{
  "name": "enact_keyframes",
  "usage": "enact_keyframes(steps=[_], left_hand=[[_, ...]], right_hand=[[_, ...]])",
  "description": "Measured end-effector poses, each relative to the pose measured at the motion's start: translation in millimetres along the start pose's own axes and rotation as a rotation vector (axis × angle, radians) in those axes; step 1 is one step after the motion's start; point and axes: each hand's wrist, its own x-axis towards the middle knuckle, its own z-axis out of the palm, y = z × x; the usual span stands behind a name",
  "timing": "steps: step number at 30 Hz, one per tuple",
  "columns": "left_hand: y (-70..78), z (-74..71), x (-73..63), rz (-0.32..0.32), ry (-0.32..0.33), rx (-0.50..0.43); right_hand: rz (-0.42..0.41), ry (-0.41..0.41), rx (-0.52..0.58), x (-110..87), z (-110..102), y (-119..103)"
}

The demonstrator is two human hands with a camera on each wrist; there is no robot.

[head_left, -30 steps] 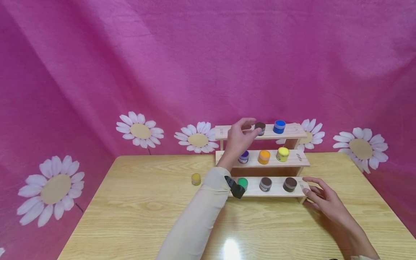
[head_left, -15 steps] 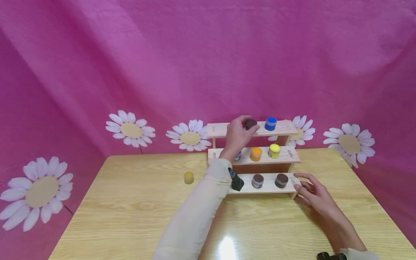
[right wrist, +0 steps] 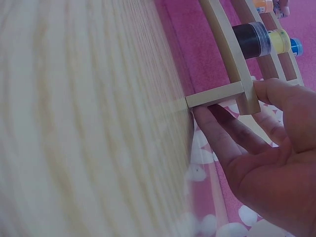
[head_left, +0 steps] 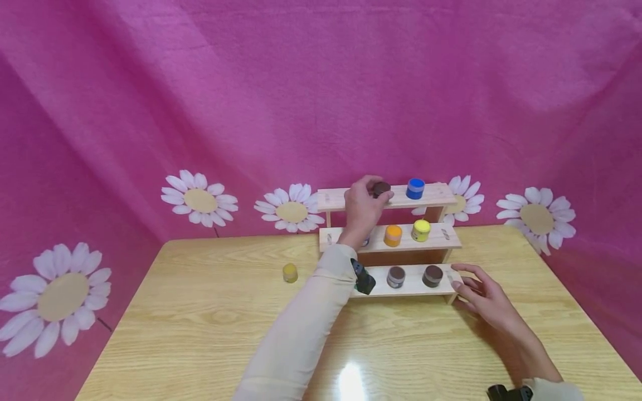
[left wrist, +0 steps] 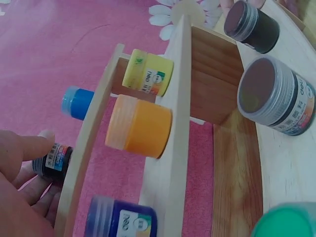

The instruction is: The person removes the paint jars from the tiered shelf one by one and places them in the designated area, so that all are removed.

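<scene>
A dark brown paint jar (head_left: 381, 189) stands on the top tier of a three-tier wooden display shelf (head_left: 441, 193). My left hand (head_left: 360, 210) holds that jar between thumb and fingers; in the left wrist view the jar (left wrist: 55, 160) shows a printed label. To its right on the same tier is a blue jar (head_left: 415, 189). At the right end of the lowest tier, my right hand (head_left: 486, 301) grips the shelf, and in the right wrist view its fingers touch the support leg (right wrist: 217, 94) while the thumb is on the board's end.
An orange jar (head_left: 393, 235), a yellow jar (head_left: 421, 230) and a purple jar (left wrist: 123, 219) stand on the middle tier. The lowest tier carries two dark jars (head_left: 395, 277) and a green jar (left wrist: 284, 222). A mustard-yellow jar (head_left: 290, 273) stands on the table left of the shelf.
My left hand has closed more around the dark jar and shifted it left along the top tier, away from the blue jar. The right hand keeps its place at the shelf's end.
</scene>
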Motion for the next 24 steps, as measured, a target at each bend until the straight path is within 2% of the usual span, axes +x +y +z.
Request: enact_keyframes(steps=[5,12,19,24], left_hand=[[-0.1,-13.4,-3.7,0.0,-0.005,-0.07],[-1.5,-42.9,-13.7,-0.002,-0.017,-0.116],[0.7,-74.2,-25.2,0.036,-0.051,-0.18],[6.5,-93.1,-33.6,0.066,-0.048,-0.281]], right_hand=[[-0.007,-0.002,0.024,0.5,0,1],[-0.031,-0.02,0.026,-0.4,0,4],[-0.033,-0.016,-0.024,-2.3,0,2],[-0.027,-0.01,-0.036,-2.0,1,1]])
